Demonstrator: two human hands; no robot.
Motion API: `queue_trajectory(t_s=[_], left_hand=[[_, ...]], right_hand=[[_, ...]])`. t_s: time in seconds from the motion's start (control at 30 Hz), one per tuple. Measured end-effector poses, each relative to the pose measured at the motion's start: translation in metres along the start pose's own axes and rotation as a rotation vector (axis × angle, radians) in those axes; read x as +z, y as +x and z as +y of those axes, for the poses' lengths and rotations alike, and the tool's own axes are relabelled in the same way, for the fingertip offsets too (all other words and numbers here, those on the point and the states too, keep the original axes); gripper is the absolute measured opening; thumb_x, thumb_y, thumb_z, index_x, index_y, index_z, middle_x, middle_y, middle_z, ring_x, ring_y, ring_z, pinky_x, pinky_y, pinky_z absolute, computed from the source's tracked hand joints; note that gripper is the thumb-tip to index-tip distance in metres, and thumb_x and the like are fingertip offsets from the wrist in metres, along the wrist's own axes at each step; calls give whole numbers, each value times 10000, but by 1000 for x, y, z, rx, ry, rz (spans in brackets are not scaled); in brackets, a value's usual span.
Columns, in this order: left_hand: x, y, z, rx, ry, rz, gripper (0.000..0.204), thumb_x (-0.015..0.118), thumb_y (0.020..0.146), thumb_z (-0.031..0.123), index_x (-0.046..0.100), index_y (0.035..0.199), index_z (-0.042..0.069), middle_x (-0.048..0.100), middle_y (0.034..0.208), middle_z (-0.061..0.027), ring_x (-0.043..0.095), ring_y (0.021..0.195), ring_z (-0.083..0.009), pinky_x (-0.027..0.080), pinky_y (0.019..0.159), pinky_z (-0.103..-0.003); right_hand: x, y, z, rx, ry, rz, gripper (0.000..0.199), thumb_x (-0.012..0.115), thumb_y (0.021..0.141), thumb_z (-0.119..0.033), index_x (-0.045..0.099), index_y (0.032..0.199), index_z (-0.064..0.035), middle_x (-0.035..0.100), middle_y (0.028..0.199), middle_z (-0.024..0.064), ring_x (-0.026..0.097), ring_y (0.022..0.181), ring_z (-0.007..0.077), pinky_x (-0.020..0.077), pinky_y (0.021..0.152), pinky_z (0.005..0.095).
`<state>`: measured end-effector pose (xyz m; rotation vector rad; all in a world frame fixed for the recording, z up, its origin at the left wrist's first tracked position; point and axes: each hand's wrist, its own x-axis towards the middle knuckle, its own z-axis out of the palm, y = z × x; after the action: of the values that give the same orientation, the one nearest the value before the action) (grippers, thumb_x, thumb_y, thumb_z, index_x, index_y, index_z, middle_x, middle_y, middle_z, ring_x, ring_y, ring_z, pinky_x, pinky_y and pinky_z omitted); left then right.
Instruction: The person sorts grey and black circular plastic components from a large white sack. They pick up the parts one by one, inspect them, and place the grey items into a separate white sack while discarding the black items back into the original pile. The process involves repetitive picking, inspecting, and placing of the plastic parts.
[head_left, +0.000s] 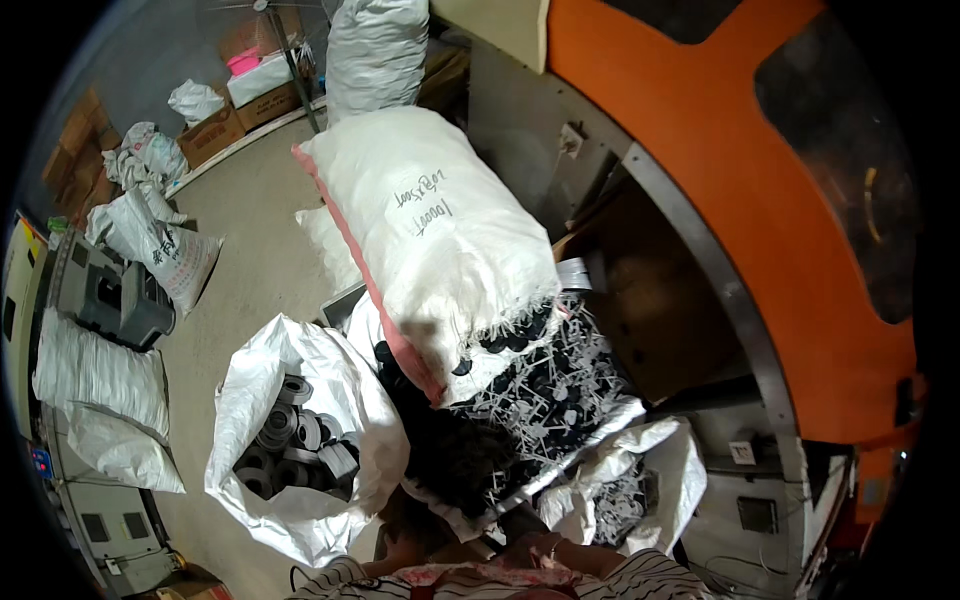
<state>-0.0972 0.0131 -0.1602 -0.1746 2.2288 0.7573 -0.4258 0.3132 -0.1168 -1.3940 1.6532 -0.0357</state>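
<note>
At the lower edge, in shadow, my left hand (403, 540) is near the open white sack (270, 525) that holds grey ring-shaped parts (300, 430). My right hand (532, 548) is close to the near edge of a heap of small black pieces and grey plastic sprues (545, 395). The fingers of both hands are too dark and covered to make out, so I cannot tell what they hold. A big full white sack (440, 220) with a pink side lies tilted over the heap, black pieces showing at its frayed mouth. A smaller open sack (682, 465) with grey sprues stands at right.
An orange machine (680, 110) with a dark, curved opening rises on the right. Another stuffed white sack (375, 60) stands behind. On the left are further sacks (100, 370), a grey case (145, 305) and cardboard boxes (210, 135) along the wall.
</note>
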Motion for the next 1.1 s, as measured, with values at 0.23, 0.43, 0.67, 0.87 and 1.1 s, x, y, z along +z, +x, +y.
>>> queue_trajectory(t_s=[0.23,0.43,0.67,0.87,1.1], left_hand=[[-90,-15,20,-42,-147,192,258,548,831,292,650,879,60,638,884,-162,605,874,-326,479,808,-415],[-243,-41,-18,63,-134,445,311,550,826,328,650,926,51,650,929,-186,612,910,-354,472,855,-448],[-292,-91,-81,303,267,336,260,539,818,279,659,846,50,662,899,-193,622,837,-385,493,738,-511],[-241,-119,-124,254,457,220,232,544,800,234,661,774,34,660,769,-171,628,733,-371,505,689,-485],[-240,-100,-71,207,471,203,248,560,790,243,677,762,26,672,761,-176,641,735,-359,507,693,-461]], right_hand=[[-6,-112,-73,674,322,626,512,614,773,-381,594,1140,-25,627,1065,218,596,1018,359,470,899,408],[166,-166,-197,1155,534,530,421,651,800,-414,672,935,-16,676,876,186,648,786,321,509,751,410],[305,-99,-459,1404,1079,432,435,651,789,-417,669,954,-15,668,920,191,636,848,320,501,788,408],[295,-63,-479,1468,1294,683,449,650,778,-419,667,970,-14,661,959,196,625,901,319,493,819,406],[310,-69,-510,1540,1393,1153,466,650,767,-422,664,989,-13,652,1004,202,612,963,318,484,856,403]])
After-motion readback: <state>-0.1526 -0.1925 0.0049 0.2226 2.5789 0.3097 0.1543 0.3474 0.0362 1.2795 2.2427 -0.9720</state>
